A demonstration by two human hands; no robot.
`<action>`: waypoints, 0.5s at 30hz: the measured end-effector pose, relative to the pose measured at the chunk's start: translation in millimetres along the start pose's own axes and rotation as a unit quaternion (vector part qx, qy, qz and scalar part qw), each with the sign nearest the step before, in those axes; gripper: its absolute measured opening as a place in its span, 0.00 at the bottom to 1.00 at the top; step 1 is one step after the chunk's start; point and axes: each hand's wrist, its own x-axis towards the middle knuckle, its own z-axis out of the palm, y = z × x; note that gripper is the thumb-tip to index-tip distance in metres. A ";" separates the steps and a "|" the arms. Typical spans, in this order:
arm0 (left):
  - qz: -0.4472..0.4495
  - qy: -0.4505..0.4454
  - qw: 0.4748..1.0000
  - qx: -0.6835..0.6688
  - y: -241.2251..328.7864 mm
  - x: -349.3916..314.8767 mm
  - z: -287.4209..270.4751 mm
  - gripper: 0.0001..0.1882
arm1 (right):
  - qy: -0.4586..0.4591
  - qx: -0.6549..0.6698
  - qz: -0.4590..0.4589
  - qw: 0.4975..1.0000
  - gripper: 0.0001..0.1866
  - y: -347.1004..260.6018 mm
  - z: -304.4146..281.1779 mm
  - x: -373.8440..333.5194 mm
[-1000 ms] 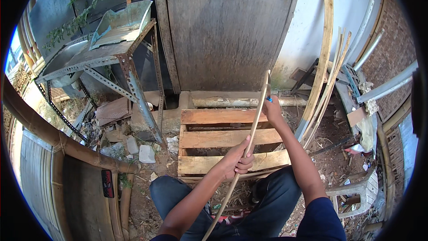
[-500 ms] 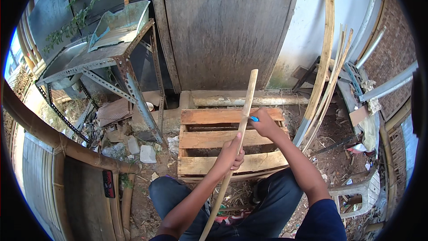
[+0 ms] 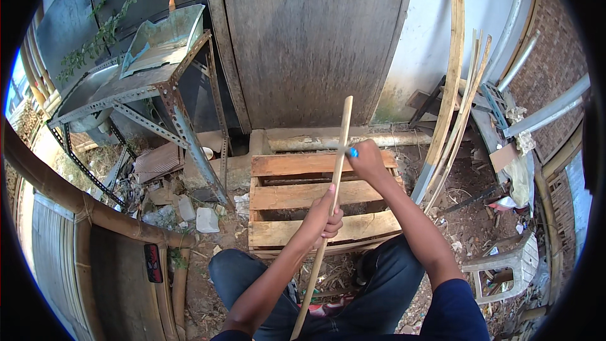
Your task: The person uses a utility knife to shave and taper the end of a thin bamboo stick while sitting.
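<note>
A long pale wooden strip [image 3: 333, 202] slants from between my knees out over a slatted wooden crate [image 3: 290, 196]. My left hand [image 3: 324, 220] is wrapped around its middle, thumb lying along it. Nearer the strip's far end, my right hand [image 3: 367, 163] is closed on a small blue-handled knife [image 3: 353, 152]. Most of the handle is hidden by the fingers, and the blurred blade [image 3: 341, 150] lies against the strip. My knees are on either side of the strip, at the crate's near edge.
To the right, several tall wooden strips [image 3: 449, 88] lean against the white wall. A broken plastic chair part [image 3: 505, 269] lies at lower right. A rusty metal stand [image 3: 189, 132] rises at left, near a bamboo bench [image 3: 82, 202] with a dark phone-like object [image 3: 153, 263].
My right hand has slid the knife a little farther along the strip toward its far end, and the wrist has turned. The left hand keeps its grip; the whole view has shifted slightly.
</note>
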 end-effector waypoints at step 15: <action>-0.028 -0.127 0.989 -0.066 19.2 3.1 -12.1 0.25 | -0.022 0.029 0.258 0.965 0.19 74.9 -18.3 -4.5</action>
